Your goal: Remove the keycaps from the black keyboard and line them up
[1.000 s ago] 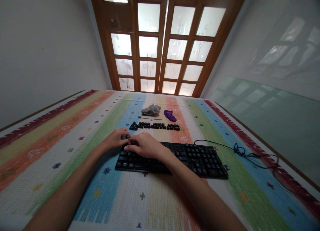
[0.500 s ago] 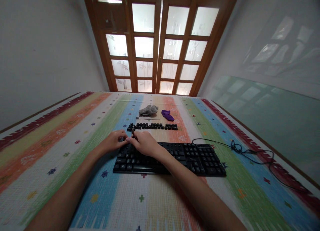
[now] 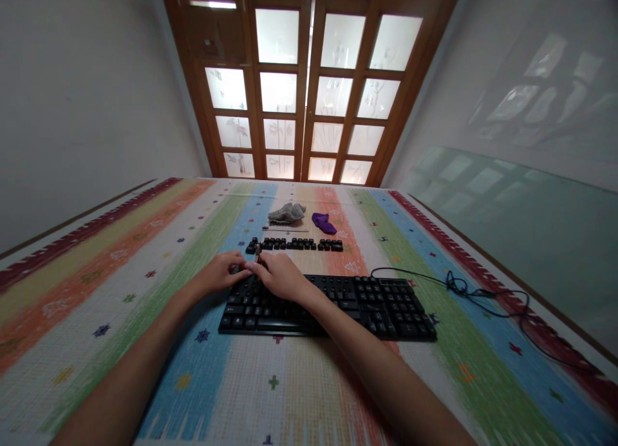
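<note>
A black keyboard (image 3: 386,307) lies on the striped tablecloth with its number pad to the right. My right hand (image 3: 279,275) is over its upper left part, fingers curled and closed around a small, narrow tool (image 3: 258,251) whose kind is too small to make out. Close beside it, my left hand (image 3: 222,272) rests by the keyboard's upper left corner, its thumb and fingers drawn together near my right thumb. Whatever is between those left fingers is hidden. Beyond both hands, loose black keycaps (image 3: 302,244) stand in a row.
Behind the keycaps lie a grey cloth (image 3: 287,213), a purple cloth (image 3: 324,223) and a thin stick (image 3: 286,230). The keyboard's black cable (image 3: 476,293) coils across the tablecloth (image 3: 159,349) on the right. Walls flank the table, with glazed wooden doors (image 3: 304,66) at the far end.
Both hands stay at the keyboard's upper left. The fingertips and the narrow tool have shifted very slightly; the keyboard and keycaps look unmoved.
</note>
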Available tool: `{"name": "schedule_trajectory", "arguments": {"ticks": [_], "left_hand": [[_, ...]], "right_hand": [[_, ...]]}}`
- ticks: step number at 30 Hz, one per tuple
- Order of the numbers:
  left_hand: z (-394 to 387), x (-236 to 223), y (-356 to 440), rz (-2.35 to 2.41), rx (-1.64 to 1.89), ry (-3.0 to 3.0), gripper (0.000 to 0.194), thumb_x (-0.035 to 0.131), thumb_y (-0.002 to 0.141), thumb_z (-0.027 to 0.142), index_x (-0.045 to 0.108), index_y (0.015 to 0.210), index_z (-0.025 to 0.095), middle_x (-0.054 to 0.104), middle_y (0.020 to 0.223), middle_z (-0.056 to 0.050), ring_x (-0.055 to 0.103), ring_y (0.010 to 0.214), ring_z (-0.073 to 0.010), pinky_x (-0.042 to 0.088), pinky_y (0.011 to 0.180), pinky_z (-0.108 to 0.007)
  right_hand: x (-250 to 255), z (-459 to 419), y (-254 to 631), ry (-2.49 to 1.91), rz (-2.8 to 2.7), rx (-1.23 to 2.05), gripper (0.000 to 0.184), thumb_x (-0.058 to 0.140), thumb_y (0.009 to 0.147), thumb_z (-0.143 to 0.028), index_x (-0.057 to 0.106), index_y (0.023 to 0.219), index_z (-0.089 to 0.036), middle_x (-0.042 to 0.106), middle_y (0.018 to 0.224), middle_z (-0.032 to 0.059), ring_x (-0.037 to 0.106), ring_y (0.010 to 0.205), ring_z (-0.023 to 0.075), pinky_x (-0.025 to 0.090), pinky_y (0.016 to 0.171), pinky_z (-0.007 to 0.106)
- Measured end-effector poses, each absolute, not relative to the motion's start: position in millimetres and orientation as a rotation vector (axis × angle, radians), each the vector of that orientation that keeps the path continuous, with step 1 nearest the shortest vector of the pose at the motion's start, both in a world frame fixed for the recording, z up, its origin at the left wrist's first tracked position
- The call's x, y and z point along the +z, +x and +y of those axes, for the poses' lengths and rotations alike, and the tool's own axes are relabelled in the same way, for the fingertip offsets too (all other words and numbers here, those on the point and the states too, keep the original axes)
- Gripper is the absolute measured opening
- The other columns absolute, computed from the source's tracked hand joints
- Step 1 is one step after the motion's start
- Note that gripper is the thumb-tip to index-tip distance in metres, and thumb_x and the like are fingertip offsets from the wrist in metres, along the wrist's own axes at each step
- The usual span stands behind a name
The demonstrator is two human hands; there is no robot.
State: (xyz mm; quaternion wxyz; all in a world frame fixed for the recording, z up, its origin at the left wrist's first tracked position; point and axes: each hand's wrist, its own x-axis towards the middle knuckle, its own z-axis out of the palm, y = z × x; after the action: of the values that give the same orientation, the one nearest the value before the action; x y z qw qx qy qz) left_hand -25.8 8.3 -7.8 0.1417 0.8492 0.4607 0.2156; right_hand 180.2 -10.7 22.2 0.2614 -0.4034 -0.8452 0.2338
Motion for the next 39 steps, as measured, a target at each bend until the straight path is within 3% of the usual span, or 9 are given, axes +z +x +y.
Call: {"name": "schedule_trajectory", "arguments": {"ticks": [5, 12, 18, 23, 27, 33, 39], "left_hand": [[8.4, -7.3, -25.0, 1.335, 0.62, 2.465, 0.031, 0.055, 0.086, 0.039, 0.063, 0.066, 0.017, 0.057, 0.069, -0.001, 0.052, 0.063, -0.0141, 0.038, 0.061, -0.026], [7.5, -5.8, -24.1, 1.343, 0.613, 2.436, 0.029, 0.058, 0.086, 0.039, 0.069, 0.071, 0.017, 0.06, 0.072, -0.003, 0.053, 0.065, -0.0145, 0.04, 0.064, -0.026], [6.3, -4.9, -22.6, 1.324, 0.653, 2.399, 0.033, 0.058, 0.084, 0.044, 0.07, 0.07, 0.017, 0.063, 0.073, -0.003, 0.056, 0.067, -0.016, 0.041, 0.065, -0.027], [-1.7, 8.2, -14.0, 1.257, 0.913, 2.216, 0.045, 0.043, 0.093, 0.049, 0.073, 0.082, 0.017, 0.067, 0.082, -0.004, 0.06, 0.077, -0.0178, 0.046, 0.074, -0.029], [-7.9, 17.7, -6.6, 1.224, 1.014, 2.042, 0.052, 0.036, 0.096, 0.053, 0.073, 0.096, 0.017, 0.068, 0.08, -0.005, 0.058, 0.072, -0.0171, 0.048, 0.07, -0.029], [-11.4, 19.0, 1.4, 1.081, 0.925, 1.869, 0.047, 0.049, 0.091, 0.056, 0.072, 0.101, 0.016, 0.074, 0.094, -0.008, 0.064, 0.077, -0.0192, 0.051, 0.068, -0.03], [-10.7, 11.6, -0.4, 1.018, 0.977, 1.634, 0.044, 0.077, 0.072, 0.042, 0.068, 0.107, 0.017, 0.074, 0.093, -0.007, 0.068, 0.081, -0.0194, 0.055, 0.076, -0.032]], "right_hand": [[21.6, -11.3, 178.7, -1.109, -2.26, 0.642, 0.043, 0.05, 0.096, -0.051, 0.065, 0.08, -0.014, 0.067, 0.074, 0.0061, 0.058, 0.068, 0.0151, 0.033, 0.062, 0.025], [17.9, -4.7, 180.2, -1.16, -2.168, 0.782, 0.032, 0.051, 0.099, -0.031, 0.064, 0.075, -0.013, 0.067, 0.07, 0.0047, 0.059, 0.067, 0.0128, 0.037, 0.066, 0.024], [17.6, -0.3, 182.8, -1.139, -2.088, 0.851, 0.034, 0.054, 0.097, -0.035, 0.061, 0.071, -0.014, 0.066, 0.066, 0.0028, 0.058, 0.062, 0.012, 0.039, 0.064, 0.023], [20.9, 3.9, 188.3, -1.078, -1.977, 0.964, 0.033, 0.051, 0.098, -0.036, 0.061, 0.076, -0.014, 0.07, 0.07, 0.0031, 0.058, 0.053, 0.0095, 0.043, 0.059, 0.022], [25.4, 6.1, 192.8, -0.944, -1.886, 1.042, 0.033, 0.048, 0.098, -0.04, 0.061, 0.082, -0.014, 0.069, 0.072, 0.0025, 0.057, 0.048, 0.0078, 0.045, 0.053, 0.02], [30.0, 5.4, 194.7, -0.85, -1.799, 1.009, 0.032, 0.048, 0.097, -0.041, 0.058, 0.08, -0.016, 0.065, 0.073, 0.001, 0.059, 0.05, 0.0075, 0.044, 0.051, 0.019], [29.2, 6.5, 195.7, -0.844, -1.82, 0.997, 0.037, 0.047, 0.096, -0.048, 0.057, 0.08, -0.016, 0.063, 0.073, 0.0004, 0.059, 0.049, 0.0073, 0.044, 0.051, 0.019]]}}
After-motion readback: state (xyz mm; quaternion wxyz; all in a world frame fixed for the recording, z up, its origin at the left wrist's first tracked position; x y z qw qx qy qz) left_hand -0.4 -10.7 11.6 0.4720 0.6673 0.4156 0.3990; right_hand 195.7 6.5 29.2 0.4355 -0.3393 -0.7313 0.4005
